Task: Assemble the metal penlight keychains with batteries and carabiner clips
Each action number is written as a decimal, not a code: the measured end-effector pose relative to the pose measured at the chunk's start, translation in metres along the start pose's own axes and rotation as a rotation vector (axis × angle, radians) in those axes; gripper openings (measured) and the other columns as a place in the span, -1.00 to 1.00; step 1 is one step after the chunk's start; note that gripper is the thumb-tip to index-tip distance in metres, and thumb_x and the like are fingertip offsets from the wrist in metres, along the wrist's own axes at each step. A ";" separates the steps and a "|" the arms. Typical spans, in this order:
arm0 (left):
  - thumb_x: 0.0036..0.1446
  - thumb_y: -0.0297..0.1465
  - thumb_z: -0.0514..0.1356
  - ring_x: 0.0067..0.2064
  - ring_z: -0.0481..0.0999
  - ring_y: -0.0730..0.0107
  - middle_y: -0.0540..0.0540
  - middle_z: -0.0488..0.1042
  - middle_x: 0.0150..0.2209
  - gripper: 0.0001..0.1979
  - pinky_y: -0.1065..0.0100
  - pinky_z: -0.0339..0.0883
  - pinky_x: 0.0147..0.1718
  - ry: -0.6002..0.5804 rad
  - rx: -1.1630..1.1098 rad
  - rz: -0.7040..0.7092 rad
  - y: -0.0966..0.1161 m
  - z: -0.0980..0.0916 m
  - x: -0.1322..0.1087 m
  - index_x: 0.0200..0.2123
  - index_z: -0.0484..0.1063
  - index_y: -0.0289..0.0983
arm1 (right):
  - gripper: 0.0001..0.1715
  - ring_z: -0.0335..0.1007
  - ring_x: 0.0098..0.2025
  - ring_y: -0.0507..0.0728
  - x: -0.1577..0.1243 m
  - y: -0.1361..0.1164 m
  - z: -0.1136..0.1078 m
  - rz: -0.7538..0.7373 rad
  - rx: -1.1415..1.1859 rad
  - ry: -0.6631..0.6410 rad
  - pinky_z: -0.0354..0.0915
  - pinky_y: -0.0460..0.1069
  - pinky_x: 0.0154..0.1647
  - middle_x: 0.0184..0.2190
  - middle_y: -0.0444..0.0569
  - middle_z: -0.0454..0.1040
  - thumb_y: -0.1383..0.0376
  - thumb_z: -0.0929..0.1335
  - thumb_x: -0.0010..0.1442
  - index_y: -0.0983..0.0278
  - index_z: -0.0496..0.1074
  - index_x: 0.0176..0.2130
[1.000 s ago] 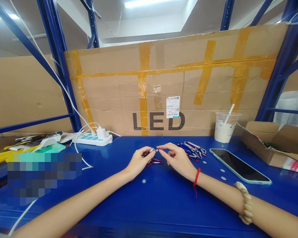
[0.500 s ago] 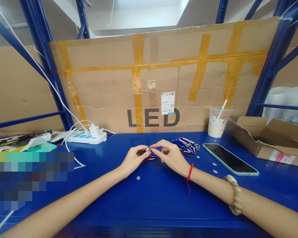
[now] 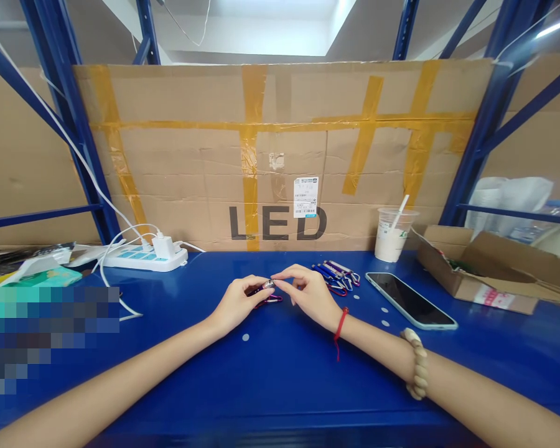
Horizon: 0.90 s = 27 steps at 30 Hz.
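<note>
Just above the blue tabletop, my left hand is closed around a small dark item with a silver end, and a red carabiner shows below its fingers. My right hand pinches at the silver end with thumb and index finger, its other fingers curled. The fingertips of both hands meet there. Right of my right hand lies a bunch of blue and purple pen-like items with carabiners.
A phone lies at the right, with a cup with a straw behind it and an open cardboard box beyond. At the left are a white power strip, cables and packets. A large cardboard sheet stands behind.
The camera view has turned, so everything sits a little further left and is more level. Both hands keep nearly the same pose around the small item.
</note>
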State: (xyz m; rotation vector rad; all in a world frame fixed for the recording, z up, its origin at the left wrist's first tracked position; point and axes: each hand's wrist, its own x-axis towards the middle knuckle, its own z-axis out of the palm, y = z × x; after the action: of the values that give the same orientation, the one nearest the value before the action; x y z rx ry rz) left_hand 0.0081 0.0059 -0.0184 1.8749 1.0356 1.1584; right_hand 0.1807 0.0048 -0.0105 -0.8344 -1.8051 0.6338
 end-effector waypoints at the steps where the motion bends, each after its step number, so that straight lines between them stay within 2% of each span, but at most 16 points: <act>1: -0.02 -0.22 0.19 -0.42 0.39 0.44 -0.06 0.46 -0.42 -0.73 0.40 0.30 -0.38 -0.019 0.018 0.004 0.002 0.000 -0.001 -0.36 0.49 -0.32 | -0.71 0.23 -0.68 -0.10 0.001 0.001 -0.001 0.009 0.001 -0.001 0.20 -0.12 -0.66 -0.30 0.00 0.47 0.12 0.35 0.05 0.29 0.52 -0.35; 3: 0.04 -0.23 0.14 -0.50 0.32 0.51 -0.02 0.43 -0.49 -0.73 0.43 0.25 -0.43 -0.061 0.066 0.018 0.006 -0.001 -0.002 -0.35 0.49 -0.32 | -0.71 0.21 -0.70 -0.09 0.002 0.001 -0.002 0.044 0.003 -0.010 0.18 -0.11 -0.66 -0.39 -0.02 0.49 0.13 0.37 0.03 0.31 0.52 -0.36; 5: 0.08 -0.24 0.10 -0.54 0.27 0.54 0.00 0.41 -0.52 -0.72 0.46 0.22 -0.48 -0.082 0.113 0.028 0.009 -0.001 -0.004 -0.33 0.49 -0.32 | -0.70 0.20 -0.72 -0.07 0.003 0.000 -0.004 0.103 0.002 -0.019 0.17 -0.11 -0.66 -0.57 -0.08 0.46 0.13 0.38 0.01 0.32 0.52 -0.36; 8: 0.10 -0.26 0.08 -0.51 0.30 0.52 0.00 0.44 -0.49 -0.73 0.47 0.20 -0.48 -0.073 0.155 0.030 0.013 0.000 -0.006 -0.30 0.49 -0.30 | -0.67 0.17 -0.73 -0.05 0.003 -0.003 -0.006 0.170 0.000 -0.026 0.15 -0.11 -0.67 -0.75 -0.15 0.35 0.11 0.40 -0.03 0.34 0.53 -0.37; 15: 0.16 -0.28 0.02 -0.44 0.39 0.46 -0.02 0.46 -0.47 -0.72 0.46 0.25 -0.40 -0.076 0.358 0.176 0.014 -0.003 -0.007 -0.34 0.48 -0.30 | -0.60 0.20 -0.70 -0.05 0.003 -0.003 -0.007 0.167 0.027 -0.086 0.15 -0.11 -0.67 -0.56 -0.03 0.50 0.06 0.41 -0.07 0.34 0.53 -0.38; 22: 0.18 -0.29 0.02 -0.37 0.46 0.42 -0.06 0.52 -0.35 -0.73 0.44 0.30 -0.32 -0.107 0.475 0.322 0.006 -0.004 -0.010 -0.32 0.48 -0.27 | -0.65 0.19 -0.71 -0.03 0.002 -0.005 -0.013 0.232 -0.109 -0.175 0.12 -0.12 -0.67 -0.74 -0.11 0.36 0.09 0.42 -0.08 0.35 0.54 -0.44; 27: 0.19 -0.33 0.01 -0.35 0.48 0.39 -0.09 0.52 -0.34 -0.74 0.44 0.30 -0.35 -0.125 0.563 0.353 0.006 -0.002 -0.016 -0.32 0.47 -0.28 | -0.72 0.23 -0.67 -0.04 -0.003 -0.005 -0.010 0.201 -0.118 -0.189 0.16 -0.11 -0.64 -0.55 -0.02 0.49 0.15 0.42 -0.08 0.35 0.51 -0.50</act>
State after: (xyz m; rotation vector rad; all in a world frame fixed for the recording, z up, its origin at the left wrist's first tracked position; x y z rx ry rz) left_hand 0.0035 -0.0102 -0.0188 2.6225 1.0603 0.9795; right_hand 0.1896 0.0000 -0.0050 -1.0754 -1.9585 0.7625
